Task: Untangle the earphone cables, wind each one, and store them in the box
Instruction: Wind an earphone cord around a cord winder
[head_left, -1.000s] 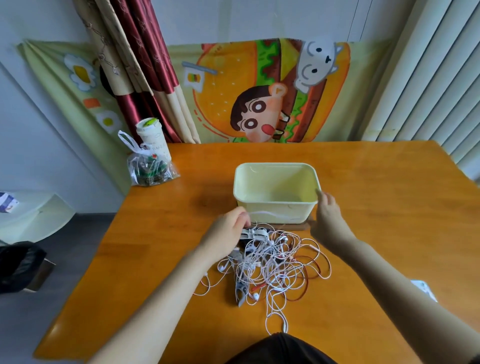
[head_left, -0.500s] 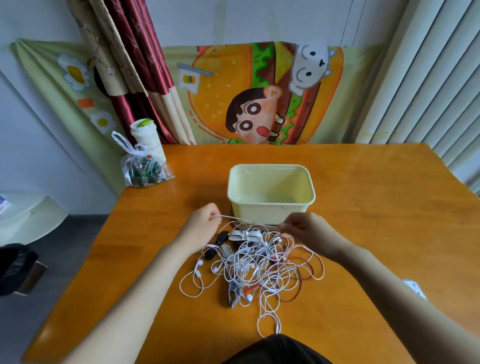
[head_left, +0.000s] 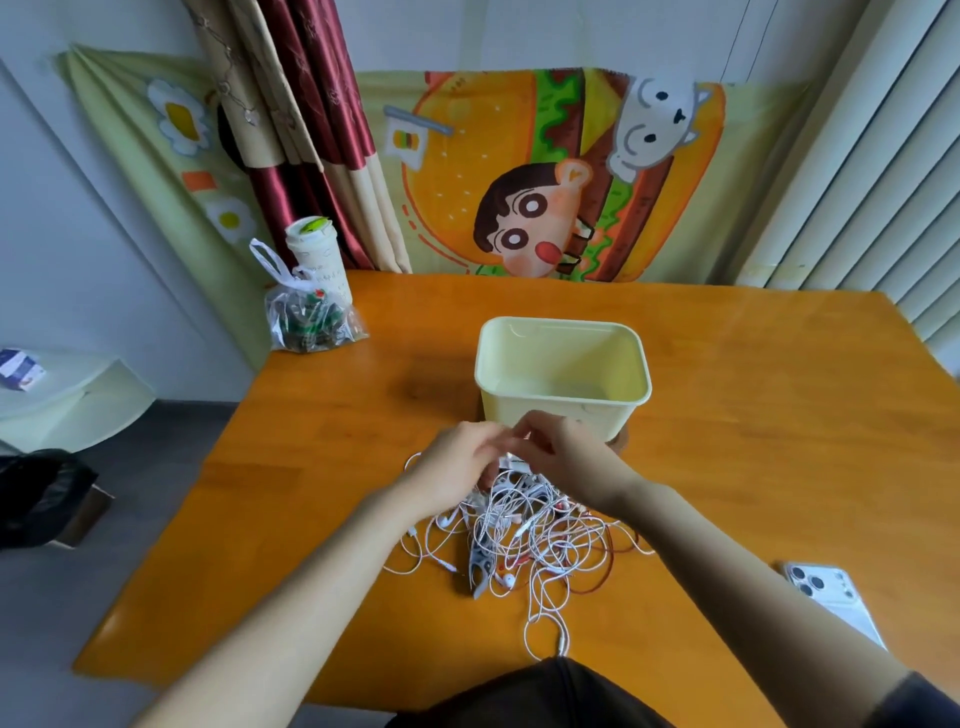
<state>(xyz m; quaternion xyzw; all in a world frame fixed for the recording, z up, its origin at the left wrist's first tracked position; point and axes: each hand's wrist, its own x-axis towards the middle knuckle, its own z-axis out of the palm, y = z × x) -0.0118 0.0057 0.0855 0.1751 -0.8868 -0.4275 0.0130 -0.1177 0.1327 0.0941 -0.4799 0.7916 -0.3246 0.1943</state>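
Observation:
A tangled heap of white and red earphone cables (head_left: 524, 535) lies on the orange wooden table, just in front of me. Behind it stands a pale yellow plastic box (head_left: 561, 410), with nothing inside. My left hand (head_left: 457, 462) and my right hand (head_left: 566, 452) meet over the far edge of the heap, fingers curled and touching. Both pinch at the cables there; the exact strand is hidden by the fingers and motion blur. Grey clips lie among the wires.
A white phone (head_left: 831, 597) lies face down at the right near the table edge. At the back left stand a white cup (head_left: 319, 260) and a knotted clear plastic bag (head_left: 306, 317). Curtains and a cartoon cloth hang behind the table.
Both hands came together from being spread apart along one white strand to meeting at the heap's far edge. A second ago the right hand touched the box rim.

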